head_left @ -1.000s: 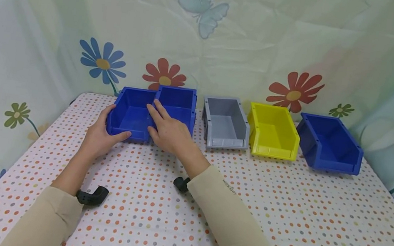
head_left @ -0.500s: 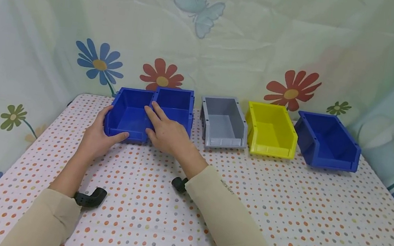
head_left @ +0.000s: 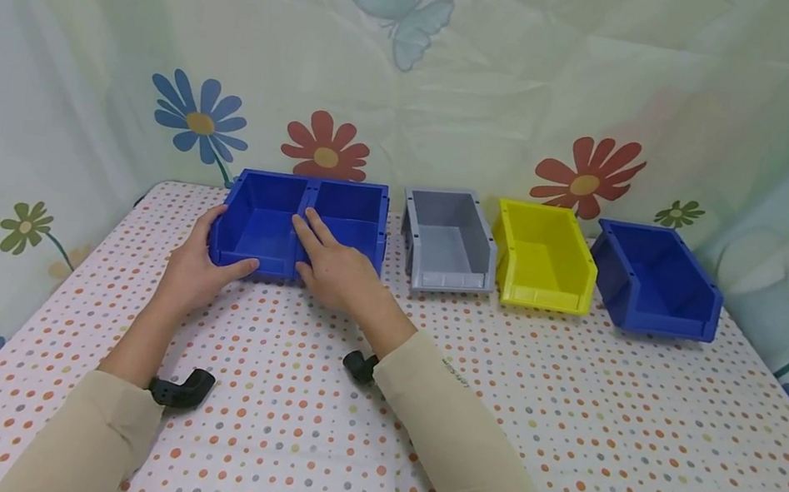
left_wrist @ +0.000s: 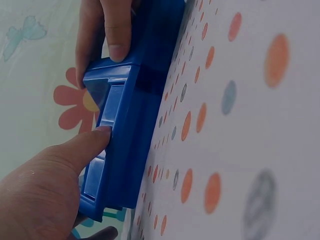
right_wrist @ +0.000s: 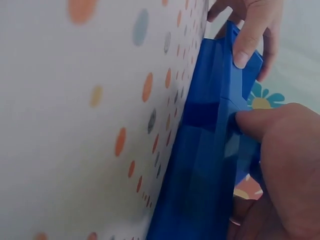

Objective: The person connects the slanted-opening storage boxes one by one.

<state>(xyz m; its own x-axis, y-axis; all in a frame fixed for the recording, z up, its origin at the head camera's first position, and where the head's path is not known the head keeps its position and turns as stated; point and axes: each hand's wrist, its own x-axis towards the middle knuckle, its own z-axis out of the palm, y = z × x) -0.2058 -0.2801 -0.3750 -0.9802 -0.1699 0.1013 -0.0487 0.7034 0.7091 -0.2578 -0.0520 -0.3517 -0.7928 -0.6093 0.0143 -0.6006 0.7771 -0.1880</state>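
Note:
Two blue storage bins stand side by side at the back left in the head view, their rims level. My left hand (head_left: 197,273) holds the left blue bin (head_left: 251,264), thumb on its front lip and fingers along its outer side. My right hand (head_left: 340,276) is at the seam with the right blue bin (head_left: 379,227), fingers reaching over the adjoining side walls. The right wrist view shows that hand's thumb (right_wrist: 252,122) on the front edge near the seam, with the other fingers curled behind and partly hidden.
A grey bin (head_left: 452,280), a yellow bin (head_left: 544,301) and another blue bin (head_left: 669,327) stand to the right in the same row. A dotted cloth (head_left: 305,452) covers the table. A flowered curtain (head_left: 478,81) hangs behind.
The right blue bin has come down from slightly above the left one, so their rims now line up. Both hands keep nearly the same places.

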